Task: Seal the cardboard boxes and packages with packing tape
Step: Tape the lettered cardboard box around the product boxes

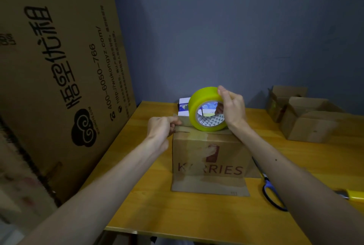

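1. Here, glossy yellow-green tape roll (pixel 206 108): held on edge atop matte brown cardboard box (pixel 208 158) by right hand (pixel 232 107), fingers wrapped round rim.
2. Left hand (pixel 161 126): fingers curled at box's top-left edge; grasp unclear.

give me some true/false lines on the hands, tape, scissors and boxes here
1. The right hand holds the yellow tape roll on top of the printed box. True.
2. The left hand rests flat on the table. False: it seems to pinch the tape end at the box's top left edge.
3. The scissors lie on the table, right of the printed box. True.
4. The far right boxes are taped shut. False: their flaps stand open.
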